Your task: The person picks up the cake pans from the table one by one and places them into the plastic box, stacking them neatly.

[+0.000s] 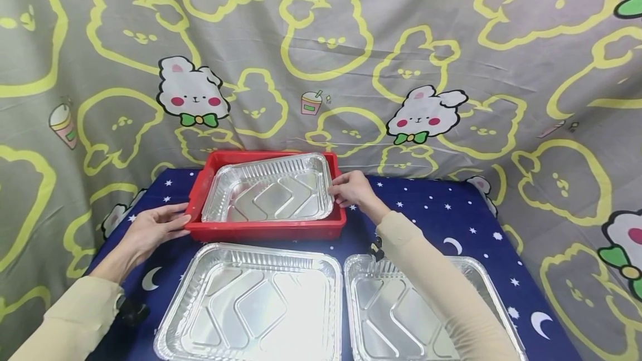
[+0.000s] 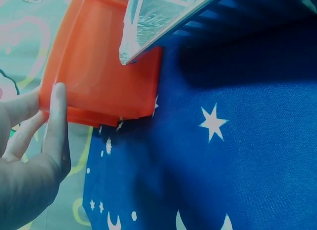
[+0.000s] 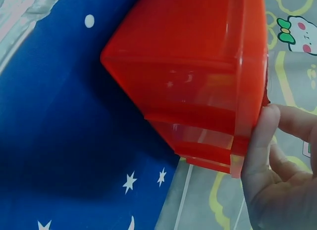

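A red plastic bin (image 1: 266, 231) stands at the back of the table with a foil pan (image 1: 281, 194) inside it, lying askew. My left hand (image 1: 150, 230) grips the bin's left end. In the left wrist view its thumb (image 2: 58, 111) lies along the red wall and the other fingers pass behind the rim. At the right end, my right hand (image 1: 355, 189) pinches the edge of the foil pan, just over the bin's rim. In the right wrist view that hand (image 3: 285, 165) overlaps the red rim, and the pan's edge is hidden.
Two more foil pans lie in front of the bin, one foil pan (image 1: 261, 305) at the centre and another foil pan (image 1: 391, 316) under my right forearm. A dark blue cloth (image 1: 481, 222) with stars and moons covers the table. A patterned curtain (image 1: 351, 93) hangs behind.
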### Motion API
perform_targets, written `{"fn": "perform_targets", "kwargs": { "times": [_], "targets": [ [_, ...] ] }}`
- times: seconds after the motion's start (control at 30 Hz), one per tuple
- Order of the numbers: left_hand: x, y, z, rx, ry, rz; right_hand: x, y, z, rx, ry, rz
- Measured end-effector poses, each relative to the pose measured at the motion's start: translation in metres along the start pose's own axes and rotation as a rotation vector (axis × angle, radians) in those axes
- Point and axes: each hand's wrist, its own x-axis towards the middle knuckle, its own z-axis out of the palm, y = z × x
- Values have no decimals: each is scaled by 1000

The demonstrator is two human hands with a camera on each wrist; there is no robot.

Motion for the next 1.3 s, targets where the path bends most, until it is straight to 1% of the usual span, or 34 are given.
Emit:
{"fn": "perform_targets", "kwargs": {
  "times": [0.23,0.4,0.63,0.7,0.77,0.9,1.13,1.3],
  "targets": [
    [1,-1,0,-44,-15,8,-4,2,-11,72,-12,38],
    [0,-1,0,-34,-10,13,-9,7,-20,83,-8,24],
    [-2,0,0,-31,-5,17,-27,7,-35,98,-30,-1],
    [-3,1,-1,-44,-2,13,-31,6,-39,98,-29,-2],
    [-3,1,-2,-32,0,14,-36,6,-45,102,-21,-3],
    [-3,2,-2,-39,-1,18,-45,13,-57,100,-14,-11],
    [-2,1,0,-54,-7,22,-62,32,-83,127,-5,-8],
    [-2,0,1,-39,-5,18,-78,43,-102,125,-19,-1]
  ]
}}
